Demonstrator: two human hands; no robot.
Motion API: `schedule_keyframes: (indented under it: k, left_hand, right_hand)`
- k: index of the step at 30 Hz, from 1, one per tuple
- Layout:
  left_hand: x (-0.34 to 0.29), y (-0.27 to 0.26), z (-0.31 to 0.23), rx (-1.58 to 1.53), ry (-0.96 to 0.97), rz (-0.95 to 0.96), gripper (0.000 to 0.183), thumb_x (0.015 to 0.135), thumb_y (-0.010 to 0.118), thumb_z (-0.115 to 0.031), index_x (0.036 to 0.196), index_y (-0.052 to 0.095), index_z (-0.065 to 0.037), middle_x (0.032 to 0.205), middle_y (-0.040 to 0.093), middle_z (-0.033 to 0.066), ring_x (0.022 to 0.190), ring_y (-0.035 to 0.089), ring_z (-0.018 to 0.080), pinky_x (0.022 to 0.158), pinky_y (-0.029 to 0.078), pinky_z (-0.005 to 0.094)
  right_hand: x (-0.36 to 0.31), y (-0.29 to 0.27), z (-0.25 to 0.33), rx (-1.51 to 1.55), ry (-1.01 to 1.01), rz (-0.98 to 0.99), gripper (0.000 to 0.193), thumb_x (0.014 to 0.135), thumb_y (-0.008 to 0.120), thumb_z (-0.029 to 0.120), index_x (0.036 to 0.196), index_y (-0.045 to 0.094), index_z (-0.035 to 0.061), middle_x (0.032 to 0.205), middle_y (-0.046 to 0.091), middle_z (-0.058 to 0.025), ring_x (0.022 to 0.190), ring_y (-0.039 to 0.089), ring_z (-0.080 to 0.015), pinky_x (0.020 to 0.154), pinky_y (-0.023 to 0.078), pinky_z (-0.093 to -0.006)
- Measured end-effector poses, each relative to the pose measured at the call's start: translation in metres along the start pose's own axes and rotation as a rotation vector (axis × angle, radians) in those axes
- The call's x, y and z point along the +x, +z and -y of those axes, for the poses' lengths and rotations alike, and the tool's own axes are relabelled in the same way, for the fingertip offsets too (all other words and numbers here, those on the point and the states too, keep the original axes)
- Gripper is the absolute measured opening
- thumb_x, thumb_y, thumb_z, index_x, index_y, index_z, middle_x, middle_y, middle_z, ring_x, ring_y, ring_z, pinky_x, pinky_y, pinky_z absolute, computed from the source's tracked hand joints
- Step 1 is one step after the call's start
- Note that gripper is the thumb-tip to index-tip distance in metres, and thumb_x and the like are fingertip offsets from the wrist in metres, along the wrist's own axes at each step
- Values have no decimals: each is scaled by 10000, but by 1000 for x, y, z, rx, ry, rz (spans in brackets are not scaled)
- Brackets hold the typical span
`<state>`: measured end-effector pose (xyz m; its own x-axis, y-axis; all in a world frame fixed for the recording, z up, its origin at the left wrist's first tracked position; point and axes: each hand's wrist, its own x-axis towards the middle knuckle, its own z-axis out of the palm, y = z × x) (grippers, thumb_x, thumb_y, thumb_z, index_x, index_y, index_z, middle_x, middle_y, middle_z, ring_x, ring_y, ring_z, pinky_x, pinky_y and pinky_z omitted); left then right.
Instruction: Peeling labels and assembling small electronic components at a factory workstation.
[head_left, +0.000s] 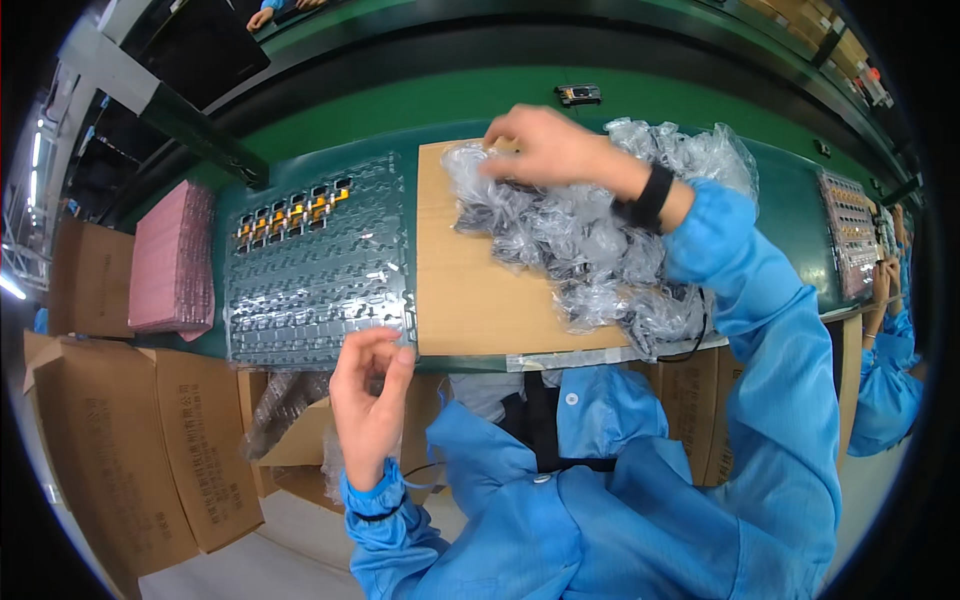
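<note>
My right hand [545,148] reaches across a heap of small clear plastic bags [590,240] holding dark parts, piled on a brown cardboard sheet [470,290]. Its fingers pinch at a bag at the heap's far left corner. My left hand [368,395] hovers at the near edge of the bench, fingers curled as if pinching something small and clear; I cannot tell what. Just beyond it lies a clear moulded tray [315,270] with many pockets; a few pockets in its far row hold small orange-and-black parts [295,212].
A stack of pink sheets [175,258] lies left of the tray. Cardboard boxes [150,440] stand on the floor at the left. A green conveyor belt [420,95] runs behind, carrying a small dark device [578,94]. Another person's sleeve [885,370] and tray [850,225] are at the right.
</note>
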<state>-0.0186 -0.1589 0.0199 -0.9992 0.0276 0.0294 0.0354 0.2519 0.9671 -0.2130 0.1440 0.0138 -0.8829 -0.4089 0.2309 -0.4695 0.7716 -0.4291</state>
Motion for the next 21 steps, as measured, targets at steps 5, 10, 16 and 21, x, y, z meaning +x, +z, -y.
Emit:
schedule_keyframes:
  k: [5, 10, 16, 21]
  left_hand:
    - [35, 23, -7, 17, 93, 154, 194, 926, 655, -71, 1092, 586, 2, 822, 616, 9, 790, 563, 77, 737, 450, 233]
    - [48, 30, -22, 30, 90, 138, 234, 906, 661, -63, 1117, 598, 15, 913, 658, 65, 842, 604, 112, 776, 488, 271]
    - [97, 78, -21, -389, -85, 9, 380, 970, 634, -182, 1269, 525, 25, 1168, 620, 108, 1039, 589, 132, 892, 485, 298]
    - [99, 81, -5, -420, -11, -54, 247, 998, 578, -103, 1153, 618, 86, 1037, 697, 120, 928, 657, 134, 837, 524, 269]
  right_hand:
    - [4, 13, 17, -46, 22, 31, 335, 779, 738, 281, 972, 701, 9, 987, 668, -192, 886, 650, -358, 803, 519, -405]
    - [-6, -44, 26, 854, 306, -19, 170, 929, 643, 163, 1008, 639, 13, 957, 687, -100, 836, 689, -202, 695, 569, -349]
    - [-24, -45, 54, 1427, 350, -9, 181, 982, 577, 133, 1080, 547, -15, 1019, 637, -131, 942, 679, -263, 810, 590, -401]
    - [-36, -26, 46, 1488, 406, 67, 177, 922, 622, 92, 1057, 579, -14, 1006, 655, -121, 912, 677, -223, 796, 578, -382]
